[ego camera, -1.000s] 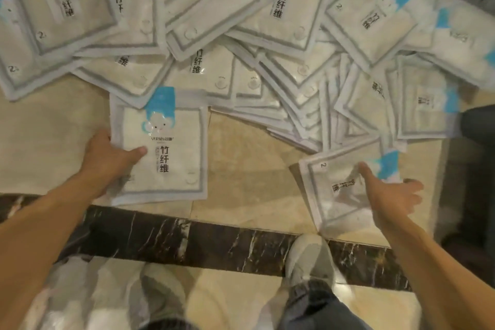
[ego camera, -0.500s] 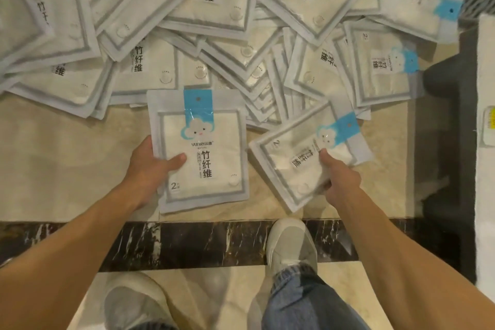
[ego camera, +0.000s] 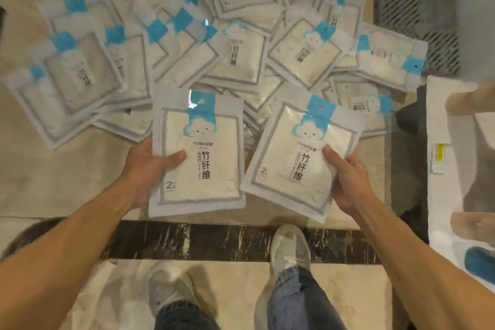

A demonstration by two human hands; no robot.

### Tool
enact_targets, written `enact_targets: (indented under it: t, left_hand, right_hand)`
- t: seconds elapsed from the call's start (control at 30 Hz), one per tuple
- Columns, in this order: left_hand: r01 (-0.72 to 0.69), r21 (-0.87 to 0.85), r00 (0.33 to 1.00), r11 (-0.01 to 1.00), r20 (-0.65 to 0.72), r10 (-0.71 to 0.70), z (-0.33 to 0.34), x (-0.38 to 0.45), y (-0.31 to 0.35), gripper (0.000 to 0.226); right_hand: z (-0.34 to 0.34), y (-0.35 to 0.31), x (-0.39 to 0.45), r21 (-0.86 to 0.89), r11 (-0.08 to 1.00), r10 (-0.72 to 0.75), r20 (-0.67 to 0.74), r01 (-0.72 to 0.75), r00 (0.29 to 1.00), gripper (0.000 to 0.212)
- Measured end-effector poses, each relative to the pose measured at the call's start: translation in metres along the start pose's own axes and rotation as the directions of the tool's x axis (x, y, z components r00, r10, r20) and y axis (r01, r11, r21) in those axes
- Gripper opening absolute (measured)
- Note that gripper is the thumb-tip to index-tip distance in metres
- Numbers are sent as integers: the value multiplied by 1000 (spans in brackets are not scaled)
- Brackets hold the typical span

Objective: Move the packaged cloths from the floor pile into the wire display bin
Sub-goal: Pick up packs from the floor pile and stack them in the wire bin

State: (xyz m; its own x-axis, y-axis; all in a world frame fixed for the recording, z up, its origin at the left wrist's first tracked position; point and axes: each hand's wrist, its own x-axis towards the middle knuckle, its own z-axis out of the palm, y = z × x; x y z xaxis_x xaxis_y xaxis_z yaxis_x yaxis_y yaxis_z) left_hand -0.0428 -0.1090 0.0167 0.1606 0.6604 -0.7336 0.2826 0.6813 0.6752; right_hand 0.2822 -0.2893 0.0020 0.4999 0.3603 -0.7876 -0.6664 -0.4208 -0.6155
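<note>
Many packaged cloths (ego camera: pixel 235 43) beside wire bin (ego camera: pixel 417 8)

Two hands (ego camera: pixel 146 169), two held cloth packets (ego camera: pixel 198 158), floor pile (ego camera: pixel 241 43) beyond counting, two shoes (ego camera: pixel 290 246)

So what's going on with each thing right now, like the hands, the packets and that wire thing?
left hand: grips one cloth packet by its left edge
right hand: grips another packet by its right edge
left packet: lifted, upright, front facing up
right packet: lifted, tilted clockwise, front facing up
floor pile: many packets, overlapping and jumbled
wire display bin: at upper right, only mesh visible, contents hidden
</note>
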Motion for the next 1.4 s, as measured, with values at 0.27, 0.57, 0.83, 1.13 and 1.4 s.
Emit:
enact_targets:
  t: [0.27, 0.57, 0.83, 1.13, 1.4]
  left_hand:
    - [-92, -124, 996, 988, 6, 94, -56, -136, 214, 54]
    - [-340, -193, 940, 920, -105, 325, -151, -359, 438, 40]
    - [-521, -276, 842, 808, -323, 432, -246, -582, 524, 32]
    - [-596, -262, 732, 759, -565, 380, -315, -779, 517, 40]
    - [-654, -281, 553, 702, -811, 191, -282, -910, 431, 34]
  right_hand:
    - [91, -201, -154, -191, 980, -5, 255, 55, 967, 40]
    - [206, -416, -399, -273, 909, -151, 488, 314, 860, 17]
    - [308, -506, -614, -271, 831, -130, 755, 486, 643, 23]
    - [399, -528, -784, -330, 752, 73, 902, 570, 426, 21]
    - [414, -490, -865, -349, 653, 311, 933, 672, 182, 27]
